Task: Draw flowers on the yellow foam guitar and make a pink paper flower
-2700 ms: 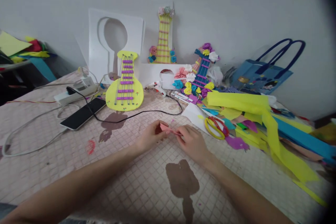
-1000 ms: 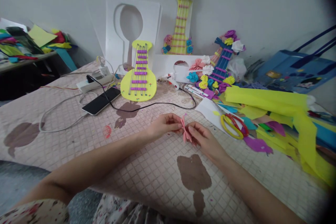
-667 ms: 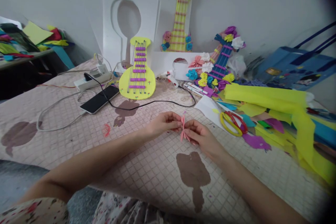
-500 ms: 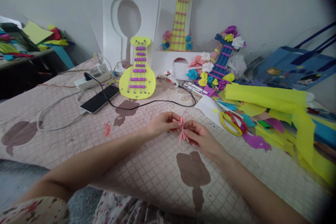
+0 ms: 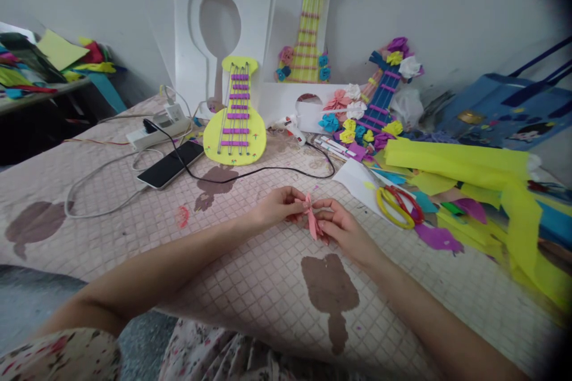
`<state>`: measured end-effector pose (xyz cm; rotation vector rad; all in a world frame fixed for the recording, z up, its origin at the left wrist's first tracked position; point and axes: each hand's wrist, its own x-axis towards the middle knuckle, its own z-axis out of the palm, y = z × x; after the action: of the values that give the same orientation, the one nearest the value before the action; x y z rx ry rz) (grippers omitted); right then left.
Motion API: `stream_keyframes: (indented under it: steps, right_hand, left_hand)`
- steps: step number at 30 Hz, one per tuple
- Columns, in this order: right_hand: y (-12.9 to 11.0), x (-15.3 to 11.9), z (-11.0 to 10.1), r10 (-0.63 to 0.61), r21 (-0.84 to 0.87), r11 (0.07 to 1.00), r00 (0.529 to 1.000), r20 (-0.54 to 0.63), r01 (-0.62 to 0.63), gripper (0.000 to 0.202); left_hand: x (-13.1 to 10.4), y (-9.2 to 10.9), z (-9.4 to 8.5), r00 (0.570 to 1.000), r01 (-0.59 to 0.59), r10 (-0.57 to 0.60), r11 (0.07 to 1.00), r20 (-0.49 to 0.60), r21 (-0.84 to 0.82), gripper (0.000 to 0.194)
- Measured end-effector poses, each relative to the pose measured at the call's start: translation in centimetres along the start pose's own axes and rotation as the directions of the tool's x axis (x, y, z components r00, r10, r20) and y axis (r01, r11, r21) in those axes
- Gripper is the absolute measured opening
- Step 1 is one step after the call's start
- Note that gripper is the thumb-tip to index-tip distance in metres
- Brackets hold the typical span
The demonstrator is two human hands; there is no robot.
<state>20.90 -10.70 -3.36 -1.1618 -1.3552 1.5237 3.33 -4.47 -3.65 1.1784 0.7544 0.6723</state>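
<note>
Between my hands, above the quilted table cover [image 5: 263, 268], is a small piece of folded pink paper [image 5: 312, 223], petal-like in shape. My left hand [image 5: 281, 205] pinches its left side between thumb and fingers. From the other side my right hand [image 5: 337, 223] has thumb and fingertips closed on it. The fingers hide part of the paper. Red- and yellow-handled scissors [image 5: 397, 208] lie right of my right hand, partly over a white sheet [image 5: 357, 181].
Behind stand a yellow toy guitar [image 5: 235, 131], a blue one with paper flowers [image 5: 379, 101] and a white cut-out board [image 5: 187, 41]. A glue gun [image 5: 292, 130] trails a black cord past a phone [image 5: 170, 165]. Yellow crepe paper [image 5: 456, 161] and scraps spread at right; a blue bag [image 5: 491, 107] stands behind.
The pink paper has turned between my fingers, its spread petals now showing as a narrower, slanted strip. Both hands stay in nearly the same place. The view has shifted slightly.
</note>
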Motion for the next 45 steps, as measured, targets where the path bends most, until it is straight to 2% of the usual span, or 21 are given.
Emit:
stream_keyframes:
  steps: [5, 9, 12, 19, 24, 30, 33, 35, 36, 38, 41, 45]
  right_hand:
    - [-0.1, -0.1, 0.0, -0.021, -0.041, 0.999, 0.999, -0.044, 0.019, 0.023]
    - [0.0, 0.1, -0.2, -0.045, -0.064, 0.997, 0.998, -0.047, 0.042, 0.023]
    - [0.2, 0.1, -0.3, -0.043, -0.073, 0.996, 0.999, -0.027, 0.041, 0.023]
    - [-0.1, -0.2, -0.3, -0.042, -0.118, 0.992, 0.998, -0.046, 0.036, 0.021]
    - [-0.2, -0.2, -0.1, -0.07, -0.154, 0.986, 0.997, -0.014, 0.067, 0.017]
    - [-0.1, -0.3, -0.2, -0.051, -0.1, 0.994, 0.998, -0.029, 0.048, 0.013]
    - [-0.4, -0.4, -0.1, -0.073, -0.104, 0.992, 0.996, -0.042, 0.068, 0.013]
    - [-0.5, -0.4, 0.1, -0.101, -0.14, 0.986, 0.992, -0.081, 0.089, 0.015]
    - [-0.6, -0.4, 0.1, -0.117, -0.166, 0.981, 0.988, -0.102, 0.099, 0.016]
    - [-0.5, -0.4, 0.1, -0.149, -0.236, 0.965, 0.979, -0.139, 0.114, 0.017]
    - [-0.1, -0.3, 0.0, -0.182, -0.333, 0.935, 0.972, -0.148, 0.124, 0.017]
    - [0.0, -0.2, -0.4, -0.208, -0.345, 0.926, 0.97, -0.13, 0.152, 0.015]
  left_hand:
    - [-0.1, 0.2, 0.0, 0.997, -0.045, 0.049, 0.997, -0.057, 0.066, 0.044]
    - [0.1, 0.2, -0.3, 0.995, -0.101, 0.1, 0.994, 0.008, 0.046, 0.046]
    - [0.2, 0.0, -0.5, 0.996, -0.078, 0.078, 0.997, 0.04, 0.018, 0.04]
    - [0.2, 0.1, -0.5, 0.988, -0.077, 0.08, 0.997, 0.134, -0.03, 0.039]
    - [0.1, 0.0, -0.5, 0.994, -0.047, 0.051, 0.998, 0.098, -0.044, 0.037]
    - [0.2, -0.1, -0.4, 0.996, 0.024, -0.009, 0.982, 0.083, -0.185, 0.043]
    - [0.3, -0.2, -0.5, 1.0, -0.025, 0.024, 0.996, -0.012, -0.086, 0.044]
    - [0.2, -0.3, -0.5, 0.986, -0.127, 0.133, 0.989, -0.101, 0.07, 0.044]
    - [0.1, -0.3, -0.4, 0.975, -0.176, 0.193, 0.974, -0.108, 0.145, 0.043]
    - [-0.2, -0.2, -0.2, 0.966, -0.244, 0.257, 0.943, -0.026, 0.226, 0.037]
    - [-0.7, -0.1, 0.3, 0.962, -0.261, 0.235, 0.94, 0.136, 0.221, 0.034]
    - [-0.7, -0.1, 0.3, 0.961, -0.227, 0.199, 0.964, 0.192, 0.137, 0.033]
